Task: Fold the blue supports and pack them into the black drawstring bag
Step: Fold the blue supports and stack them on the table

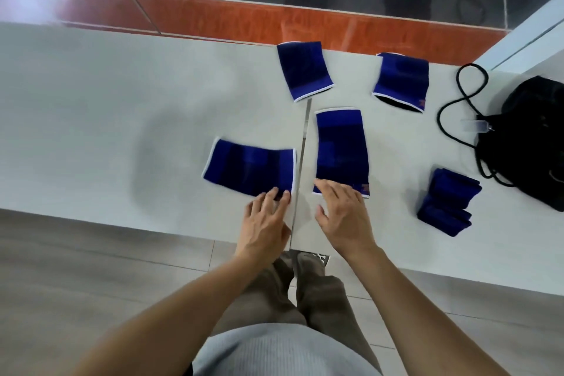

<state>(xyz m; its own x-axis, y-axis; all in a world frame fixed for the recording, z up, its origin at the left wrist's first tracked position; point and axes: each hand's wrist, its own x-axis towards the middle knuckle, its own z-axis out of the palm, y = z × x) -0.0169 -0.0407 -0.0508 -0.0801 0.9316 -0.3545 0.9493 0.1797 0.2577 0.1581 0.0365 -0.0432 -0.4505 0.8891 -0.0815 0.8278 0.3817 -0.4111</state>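
- The white table [91,116] is lying wide and bare to the left. A thin seam [300,162] is running between the two hands.
- Four flat, white-trimmed knit pieces are lying apart: the left support [248,172] beside the seam, the centre support [340,149] across it, and two far supports [303,70] [401,81] near the far edge.
- A folded stack [447,201] is sitting near the slumped black drawstring bag [528,143], whose cord [457,107] is looping over the tabletop.
- The left hand [265,220] is reaching palm down, straight fingertips touching the left support's near edge, gripping nothing.
- The right hand [341,214] is lying palm down, spread fingertips resting on the centre support's near end, unclenched.
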